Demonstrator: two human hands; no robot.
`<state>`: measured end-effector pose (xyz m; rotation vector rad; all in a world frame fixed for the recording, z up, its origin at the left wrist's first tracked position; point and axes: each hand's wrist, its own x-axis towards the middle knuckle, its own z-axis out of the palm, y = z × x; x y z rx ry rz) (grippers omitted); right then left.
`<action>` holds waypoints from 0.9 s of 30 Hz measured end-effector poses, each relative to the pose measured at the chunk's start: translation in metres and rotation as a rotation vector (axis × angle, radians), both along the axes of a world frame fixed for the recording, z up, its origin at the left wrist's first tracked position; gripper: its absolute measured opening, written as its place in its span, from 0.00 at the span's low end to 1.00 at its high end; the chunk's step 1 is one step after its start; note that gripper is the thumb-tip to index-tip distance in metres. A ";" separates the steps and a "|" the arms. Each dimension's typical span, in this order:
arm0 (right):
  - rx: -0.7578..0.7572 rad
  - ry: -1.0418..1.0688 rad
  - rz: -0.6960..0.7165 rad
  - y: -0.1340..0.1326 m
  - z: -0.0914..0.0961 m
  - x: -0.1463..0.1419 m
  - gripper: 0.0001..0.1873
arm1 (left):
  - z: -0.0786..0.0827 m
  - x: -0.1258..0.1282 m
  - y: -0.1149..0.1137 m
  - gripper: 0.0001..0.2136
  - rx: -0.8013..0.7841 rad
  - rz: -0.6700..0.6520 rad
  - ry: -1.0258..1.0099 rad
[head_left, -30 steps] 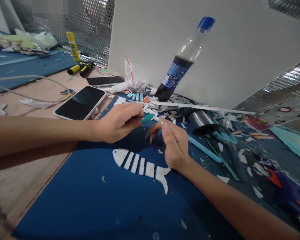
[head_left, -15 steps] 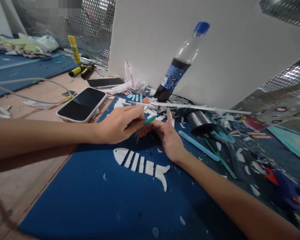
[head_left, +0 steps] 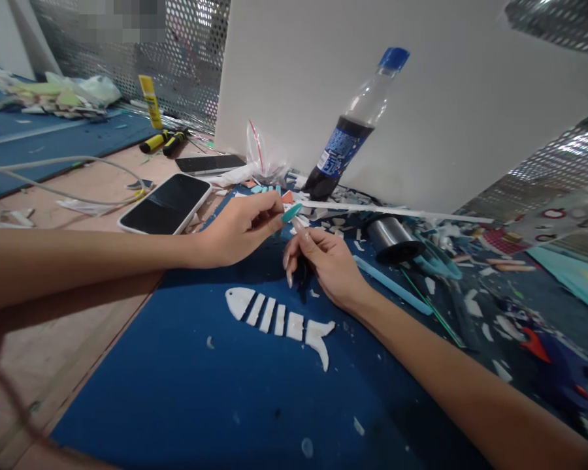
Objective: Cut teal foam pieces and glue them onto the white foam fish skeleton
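A white fish skeleton (head_left: 279, 322) made of several flat pieces lies on the blue mat (head_left: 186, 391). Just beyond it my left hand (head_left: 240, 228) is pinched shut, with a small teal tip (head_left: 291, 212) showing at its fingertips; I cannot tell whether that is a piece or a nail. My right hand (head_left: 329, 264) rests on the mat beside it. Its index finger reaches up to the teal tip and its other fingers curl down over a thin dark thing (head_left: 301, 284) that I cannot make out.
A cola bottle (head_left: 345, 140) leans against a white board (head_left: 445, 98). A phone (head_left: 166, 203), a metal cylinder (head_left: 392, 238), a light-blue stick (head_left: 392, 284), a long white strip (head_left: 396, 211), a plastic bag (head_left: 262, 156) and many shards lie around. Screwdrivers (head_left: 164, 139) and a glue stick (head_left: 150, 101) are far left.
Both hands have shifted a little away from me, towards the bottle. My right hand has turned palm-down, its fingers now curling onto the mat with the index at the teal tip.
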<state>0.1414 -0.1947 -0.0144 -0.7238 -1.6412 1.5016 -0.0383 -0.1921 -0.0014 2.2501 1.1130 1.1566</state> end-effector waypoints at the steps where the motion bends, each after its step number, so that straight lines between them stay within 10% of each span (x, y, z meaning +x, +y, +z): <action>1: 0.000 0.011 -0.009 0.001 -0.001 0.000 0.15 | 0.000 0.000 0.001 0.09 -0.028 -0.014 -0.016; 15: -0.050 0.023 -0.031 -0.002 0.002 -0.001 0.17 | 0.001 0.002 0.001 0.10 -0.044 -0.008 0.047; 27: -0.122 0.138 -0.272 0.005 -0.002 0.002 0.16 | -0.012 0.004 0.026 0.11 0.418 0.054 0.848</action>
